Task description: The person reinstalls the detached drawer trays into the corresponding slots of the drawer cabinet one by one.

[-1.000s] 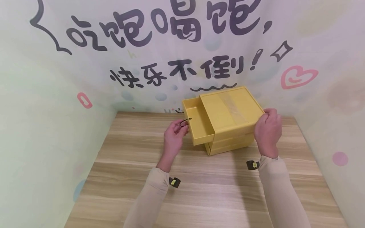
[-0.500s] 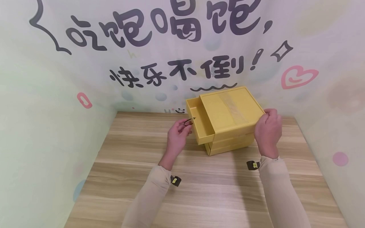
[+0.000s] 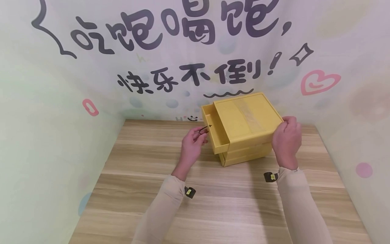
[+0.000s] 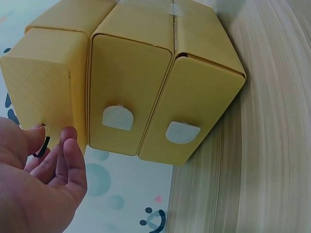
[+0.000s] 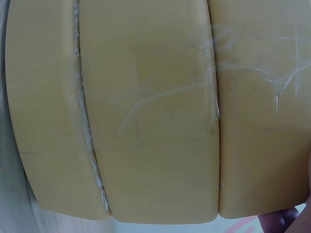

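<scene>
A yellow three-tier drawer box [image 3: 265,112] stands by the back wall, its top drawer [image 3: 221,148] partly pulled out to the left. At that drawer's front, my left hand [image 3: 191,147] pinches a black loop pull [image 4: 43,147] between thumb and fingers. In the left wrist view the two other drawer fronts sit flush in the box, each with a white tab handle [image 4: 118,118]. My right hand [image 3: 286,142] grips the box's right end at its top edge; most of its fingers are hidden behind the box. The visible part of the open drawer's inside holds nothing.
Clear tape [image 3: 247,113] runs across the box's top and down its side, over the seams between tiers. The box rests on a wood-grain table [image 3: 146,169]. Printed wall sheets [image 3: 170,101] close off the back and both sides.
My left hand has moved right with the loop pull, and the top drawer has slid further into the box. My right hand and the box have stayed in place.
</scene>
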The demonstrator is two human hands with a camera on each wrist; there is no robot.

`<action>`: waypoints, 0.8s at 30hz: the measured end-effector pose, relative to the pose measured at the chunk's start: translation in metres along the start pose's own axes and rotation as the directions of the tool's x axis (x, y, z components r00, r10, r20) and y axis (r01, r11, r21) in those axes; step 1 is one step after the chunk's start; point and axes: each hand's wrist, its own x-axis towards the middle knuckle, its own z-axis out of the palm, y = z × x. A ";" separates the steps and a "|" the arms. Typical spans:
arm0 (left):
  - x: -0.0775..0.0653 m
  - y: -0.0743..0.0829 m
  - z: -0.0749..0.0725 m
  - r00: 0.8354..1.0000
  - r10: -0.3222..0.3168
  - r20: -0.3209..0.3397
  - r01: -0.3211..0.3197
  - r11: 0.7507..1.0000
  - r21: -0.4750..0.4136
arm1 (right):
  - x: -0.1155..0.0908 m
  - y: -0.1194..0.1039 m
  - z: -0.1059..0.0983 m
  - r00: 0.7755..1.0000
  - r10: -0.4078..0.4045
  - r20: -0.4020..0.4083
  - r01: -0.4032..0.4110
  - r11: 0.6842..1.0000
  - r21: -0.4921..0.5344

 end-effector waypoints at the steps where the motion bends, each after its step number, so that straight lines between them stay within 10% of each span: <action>1: 0.000 0.000 0.001 1.000 -0.005 -0.001 0.005 1.000 0.000 | 0.000 0.000 0.000 1.000 -0.001 -0.001 0.001 1.000 -0.001; 24: 0.005 -0.001 0.022 1.000 0.016 0.025 -0.017 1.000 0.012 | 0.001 0.001 0.000 1.000 -0.005 0.004 0.005 1.000 0.004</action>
